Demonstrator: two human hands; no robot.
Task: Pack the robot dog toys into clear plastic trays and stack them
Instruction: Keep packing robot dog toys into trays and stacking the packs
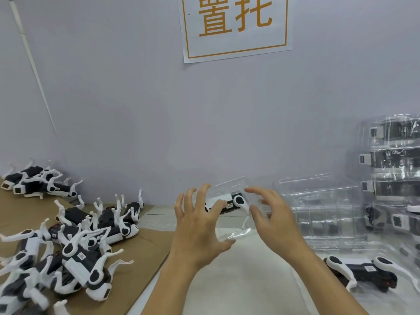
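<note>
Your left hand (pixel 197 226) and right hand (pixel 270 214) sit centre frame, fingers spread and only loosely curved around a clear tray (pixel 229 210) with one robot dog toy (pixel 231 204) inside. Fingertips look to be at the tray's edges, thumbs underneath or at the near edge, but I can't tell if you're actually carrying it or just letting it go; neither hand is clamped tight. Tray looks lifted or tilted above the white table (pixel 238 269), hard to be sure through the glare. Just right of your right hand: a stack of empty trays (pixel 322 214), and further right at the frame edge the packed stack (pixel 393 173), several layers high. Lower right, another dog (pixel 363 271) lies in or on a clear tray on the table. Left side, the loose dogs (pixel 75 242) are heaped on cardboard (pixel 141 253), with a few more at mid left by the wall. Risks as I see them: thin tray flexes under a light fingertip hold, so the dog could pop out of its pocket or the tray could slip. Legs stick out, so a badly seated one will stop the next tray nesting. That packed stack is tall, and a crooked placement could tip it.
</note>
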